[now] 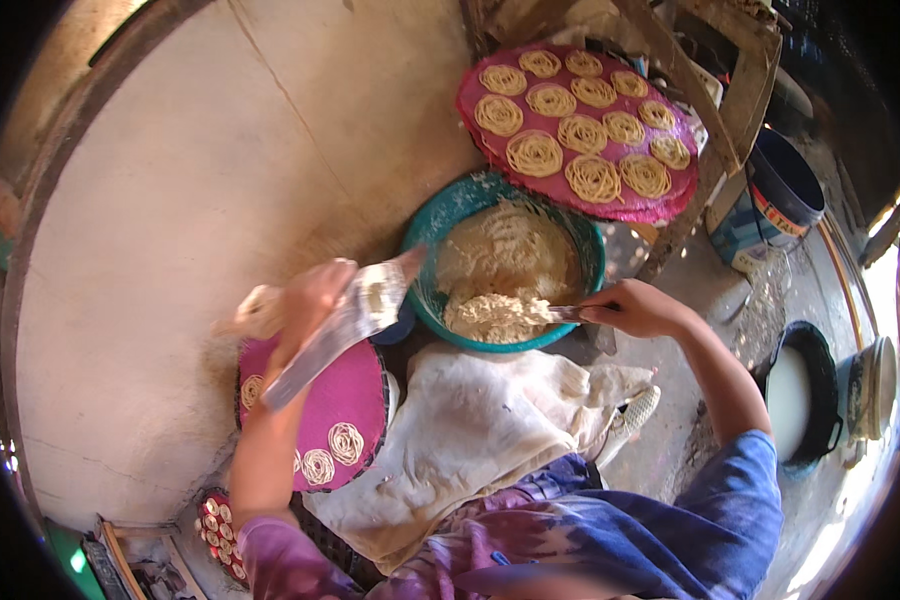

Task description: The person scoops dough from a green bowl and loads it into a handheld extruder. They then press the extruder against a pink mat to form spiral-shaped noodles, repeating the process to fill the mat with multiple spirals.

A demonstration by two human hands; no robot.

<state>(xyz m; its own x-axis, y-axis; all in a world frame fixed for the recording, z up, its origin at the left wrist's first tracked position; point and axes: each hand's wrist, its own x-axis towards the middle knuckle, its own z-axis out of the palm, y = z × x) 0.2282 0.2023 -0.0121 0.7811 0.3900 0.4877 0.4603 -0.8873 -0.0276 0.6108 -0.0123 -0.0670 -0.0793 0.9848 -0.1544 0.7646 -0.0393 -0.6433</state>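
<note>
In my left hand I grip a long, flat greyish tool, smeared by motion, with pale dough in its upper part; its exact kind does not show. A teal basin of pale, sticky dough stands in front of me. My right hand is closed round the handle of a spoon at the basin's right rim, and its far end carries a lump of dough. Under my left forearm lies a pink round tray with a few coiled dough nests.
Beyond the basin, a larger pink round tray bears several coiled nests. A blue bucket and a black tub of whitish liquid stand at right. A pale cloth covers my lap. A pale wall-like surface fills the left.
</note>
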